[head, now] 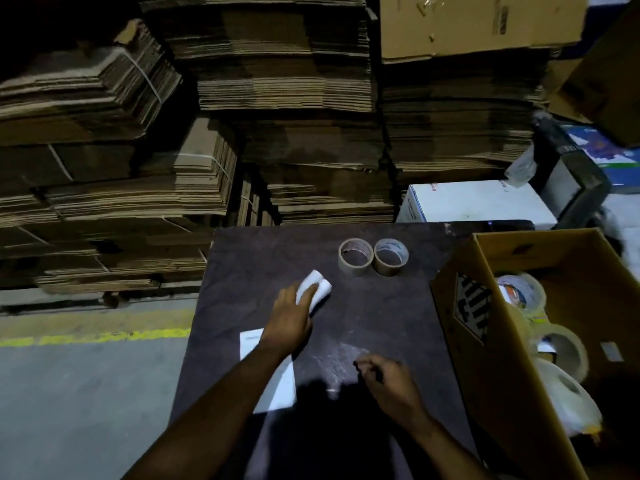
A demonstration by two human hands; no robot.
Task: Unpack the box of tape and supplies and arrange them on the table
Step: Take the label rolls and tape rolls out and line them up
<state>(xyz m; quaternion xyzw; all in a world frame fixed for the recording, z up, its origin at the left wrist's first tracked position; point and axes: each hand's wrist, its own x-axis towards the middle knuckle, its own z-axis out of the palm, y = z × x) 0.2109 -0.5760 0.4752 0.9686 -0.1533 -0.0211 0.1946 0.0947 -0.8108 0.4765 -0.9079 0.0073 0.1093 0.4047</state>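
From the head camera we look down on a dark table, and the unpacking is under way but far from over. Our landmark is the open cardboard box standing on the table's right side. Well to the left of the box, near the far edge, two rolls of tape lie flat, touching side by side; those we count as unpacked and placed.

Nearer to us and left of that pair, our left hand reaches out over a white roll. The fingers lie across its top, bent a little over it; whether they grip it or only rest on it we cannot tell, and it looks down on the table or very nearly so. Under that forearm lies a white sheet of paper, also left of the box.

Our right hand hovers low over the table, just left of the box's near wall, fingers curled loosely with nothing seen in them.

Inside the box, plenty is left: several more rolls are piled against the near side, clear and pale ones, with something white in plastic closest to us. By our reckoning, three or four things are out and the larger share waits inside, so the next reaches belong in the box.
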